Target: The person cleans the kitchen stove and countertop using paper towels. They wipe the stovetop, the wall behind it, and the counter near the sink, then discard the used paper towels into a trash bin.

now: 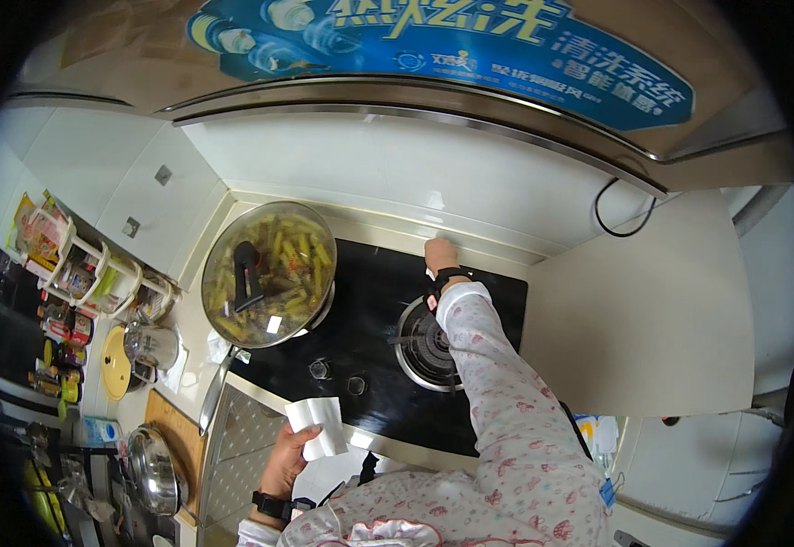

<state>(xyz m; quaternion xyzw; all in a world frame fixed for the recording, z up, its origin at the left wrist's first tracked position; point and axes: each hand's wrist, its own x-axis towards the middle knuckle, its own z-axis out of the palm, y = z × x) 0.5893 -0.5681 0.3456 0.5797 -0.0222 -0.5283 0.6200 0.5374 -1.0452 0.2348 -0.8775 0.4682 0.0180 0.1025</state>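
My left hand (287, 455) grips a piece of white paper towel (318, 427) with a fold and a jagged edge, in front of the cooktop. Stretched across the black glass gas cooktop (369, 294), my right hand (442, 255) is curled at its back edge. A bit of white, apparently tissue, pokes out beneath that hand; its fingertips are hidden. My right forearm passes over part of the right burner (428, 349). On the left burner sits a pan under a glass lid (287, 273) with a black handle. Green vegetable pieces show through the glass.
The range hood (438, 96) overhangs the cooktop. A black cable (599, 212) loops beneath its right end. At left stand a white rack (89, 267) of packets, a glass jug (154, 345), a wooden board (171, 437) and a steel pot (152, 472). The pan's handle (216, 396) juts past the counter edge.
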